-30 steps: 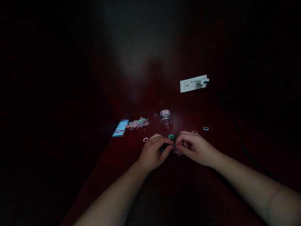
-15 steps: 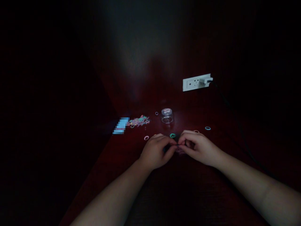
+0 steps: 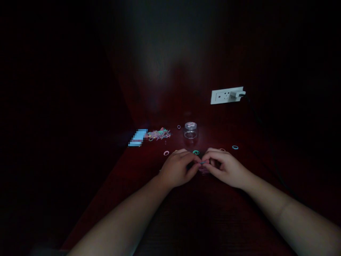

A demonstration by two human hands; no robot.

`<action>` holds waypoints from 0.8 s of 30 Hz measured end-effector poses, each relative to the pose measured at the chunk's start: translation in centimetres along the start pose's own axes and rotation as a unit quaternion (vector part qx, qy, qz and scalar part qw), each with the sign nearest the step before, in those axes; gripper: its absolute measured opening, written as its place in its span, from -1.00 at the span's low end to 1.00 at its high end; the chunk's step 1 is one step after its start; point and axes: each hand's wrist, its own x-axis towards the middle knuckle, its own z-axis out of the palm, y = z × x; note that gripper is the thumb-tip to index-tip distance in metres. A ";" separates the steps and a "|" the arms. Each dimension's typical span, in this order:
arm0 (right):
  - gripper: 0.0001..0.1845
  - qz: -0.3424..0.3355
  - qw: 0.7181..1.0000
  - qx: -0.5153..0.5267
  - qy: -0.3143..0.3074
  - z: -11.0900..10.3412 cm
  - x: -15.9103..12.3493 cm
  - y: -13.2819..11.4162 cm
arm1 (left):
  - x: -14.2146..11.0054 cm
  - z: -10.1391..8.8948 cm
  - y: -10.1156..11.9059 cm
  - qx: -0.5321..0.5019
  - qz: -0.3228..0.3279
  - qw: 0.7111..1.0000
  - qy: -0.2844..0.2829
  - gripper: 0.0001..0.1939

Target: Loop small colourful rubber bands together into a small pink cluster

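My left hand (image 3: 179, 168) and my right hand (image 3: 225, 167) meet over the dark red table, thumbs and fingertips pinched close together. Between them stretches a small light-blue hair tie (image 3: 203, 162), gripped from both sides. Pinkish hair ties (image 3: 204, 171) lie just below the fingertips, partly hidden by them. Green hair ties (image 3: 196, 152) rest beyond the gap between the hands. A pale pink hair tie (image 3: 166, 153) lies past my left hand. Behind my right hand an orange-pink one (image 3: 222, 150) is partly covered, and a blue one (image 3: 234, 147) sits farther right.
A clear lidded jar (image 3: 190, 131) stands toward the wall, with a single hair tie (image 3: 178, 127) left of it. A pile of colourful hair ties (image 3: 159, 134) lies beside a bright pixelated object (image 3: 137, 138). A wall socket (image 3: 227, 95) holds a plug with a dark cable (image 3: 271, 142).
The blue hair tie between my fingertips now shows more clearly, with slightly more room between the fingertips. The view has shifted a little; both hands stay nearly in place.
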 end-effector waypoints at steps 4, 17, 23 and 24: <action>-0.88 0.001 1.000 0.001 0.004 -0.2 -0.1 -0.1 | 0.0 0.1 0.0 0.003 -0.002 1.000 -0.009 -0.92; -0.87 0.002 1.000 0.012 0.016 -0.3 -0.3 0.2 | 0.0 0.1 -0.4 0.019 -0.002 1.000 -0.007 -0.94; -0.76 0.017 1.000 0.007 0.008 -0.4 -0.3 0.2 | 0.0 0.3 -0.5 0.019 0.005 1.000 -0.011 -0.94; -0.76 0.017 1.000 0.009 0.007 -0.4 -0.3 0.3 | 0.0 0.3 -0.5 0.018 0.006 1.000 -0.011 -0.94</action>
